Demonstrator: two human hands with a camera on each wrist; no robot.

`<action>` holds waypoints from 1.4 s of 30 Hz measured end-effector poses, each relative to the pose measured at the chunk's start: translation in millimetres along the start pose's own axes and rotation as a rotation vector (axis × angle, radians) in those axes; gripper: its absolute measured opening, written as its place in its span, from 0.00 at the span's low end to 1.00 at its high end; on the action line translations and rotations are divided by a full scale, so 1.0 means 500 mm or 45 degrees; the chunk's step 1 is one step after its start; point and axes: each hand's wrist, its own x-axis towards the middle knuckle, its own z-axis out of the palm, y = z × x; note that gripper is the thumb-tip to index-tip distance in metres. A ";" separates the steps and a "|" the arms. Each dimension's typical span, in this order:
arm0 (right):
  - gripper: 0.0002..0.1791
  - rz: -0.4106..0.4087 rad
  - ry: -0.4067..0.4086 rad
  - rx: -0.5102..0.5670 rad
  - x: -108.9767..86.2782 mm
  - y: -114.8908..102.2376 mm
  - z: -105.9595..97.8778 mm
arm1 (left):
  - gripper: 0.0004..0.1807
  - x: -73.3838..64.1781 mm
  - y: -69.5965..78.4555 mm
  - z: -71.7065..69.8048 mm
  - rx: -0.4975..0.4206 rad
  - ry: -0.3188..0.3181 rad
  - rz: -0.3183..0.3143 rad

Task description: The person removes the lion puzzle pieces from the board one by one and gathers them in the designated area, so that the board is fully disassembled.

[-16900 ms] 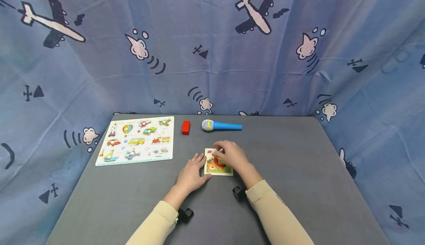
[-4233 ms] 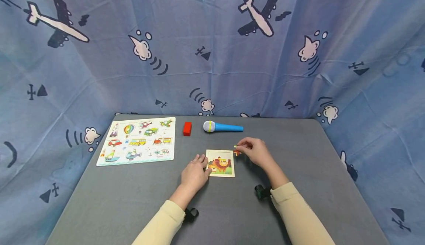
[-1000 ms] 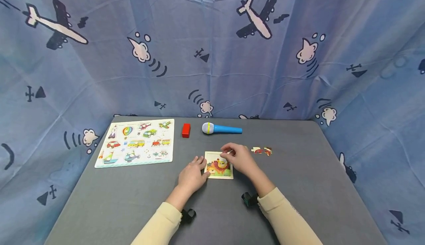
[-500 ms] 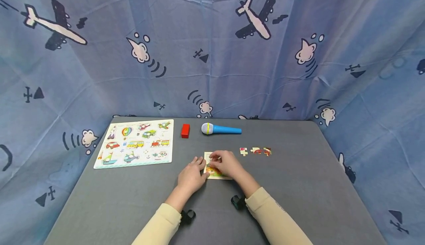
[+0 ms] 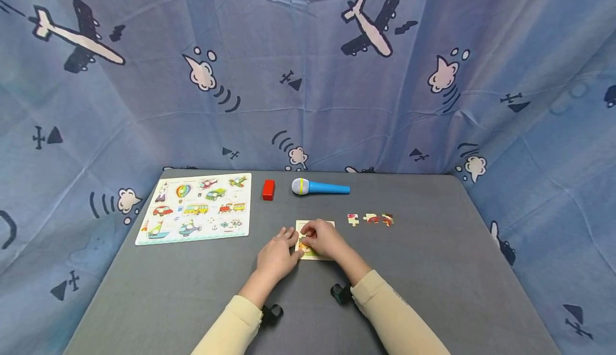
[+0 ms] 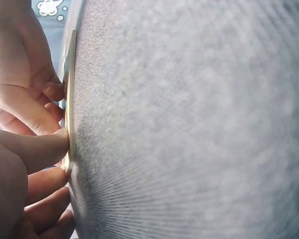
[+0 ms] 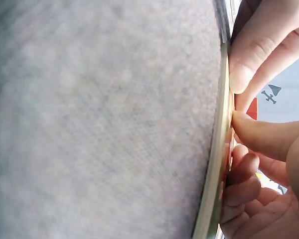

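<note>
A small jigsaw puzzle in a cream frame (image 5: 319, 256), with a lion picture partly hidden, lies flat on the grey table. My left hand (image 5: 276, 256) rests along its left side, fingers extended, with the thumb on the lower-left corner. Over the puzzle's left part my right hand (image 5: 323, 237) has its thumb and bent index finger down on the picture. In the right wrist view the right thumb (image 7: 261, 135) touches the puzzle's surface; whether a piece is between the fingertips is hidden. Three loose puzzle pieces (image 5: 371, 218) lie in a row to the right of the frame.
A white picture board (image 5: 207, 228) with vehicles lies at the left. A red block (image 5: 268, 190) and a blue toy microphone (image 5: 327, 188) are behind the puzzle. A blue printed curtain (image 5: 308, 66) surrounds the table (image 5: 433, 291).
Puzzle pieces that were in the frame now lie to its right. Over the last second my right hand has moved left across the puzzle, uncovering a third piece. The left hand has stayed put.
</note>
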 end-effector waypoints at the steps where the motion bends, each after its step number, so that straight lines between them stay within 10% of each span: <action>1: 0.06 0.006 0.001 -0.003 0.000 0.000 0.000 | 0.31 0.000 0.000 0.000 0.000 -0.001 -0.001; 42: 0.03 0.086 0.063 0.236 0.002 0.016 -0.003 | 0.30 0.006 0.006 -0.008 0.023 -0.029 -0.019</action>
